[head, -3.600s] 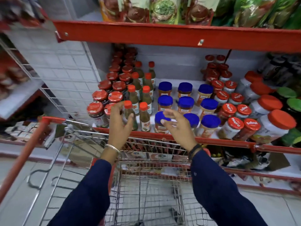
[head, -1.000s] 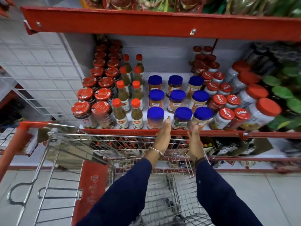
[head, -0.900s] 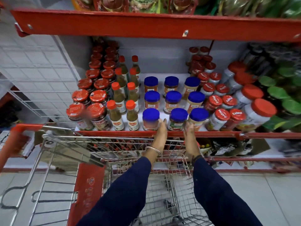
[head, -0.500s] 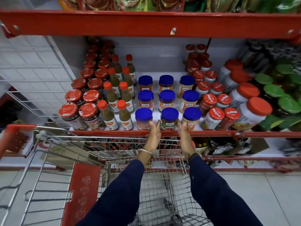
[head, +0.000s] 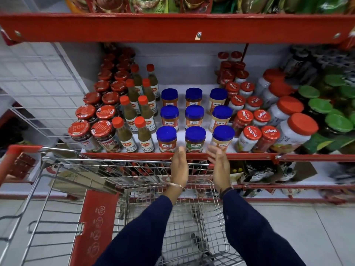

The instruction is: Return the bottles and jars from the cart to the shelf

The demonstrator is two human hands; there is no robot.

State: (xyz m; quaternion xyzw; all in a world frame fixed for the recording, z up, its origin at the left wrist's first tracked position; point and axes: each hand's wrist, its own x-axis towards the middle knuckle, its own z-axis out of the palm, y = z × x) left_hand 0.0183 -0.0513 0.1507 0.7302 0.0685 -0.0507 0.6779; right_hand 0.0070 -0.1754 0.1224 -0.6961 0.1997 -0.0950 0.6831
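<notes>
Between open hands [head: 198, 166], shelf edge [head: 249, 156]

Both hands, left hand [head: 179, 166] and right hand [head: 219, 166], have apparently drawn back, empty, from the front jars [head: 195, 139].

Shelf [head: 249, 156] edge of red-painted metal with a dull sheen, a bright screw head showing on the rail above it; the jars [head: 195, 140] standing just behind that edge are clear and glossy, with smooth blue plastic lids and printed paper labels. Cart [head: 134, 169] below the shelf edge of shiny bare metal wire, with a matt red plastic flap [head: 94, 223] at its left; sleeves [head: 255, 233] of dark matt cloth; floor [head: 307, 237] beneath of pale, smooth tiles.
</notes>
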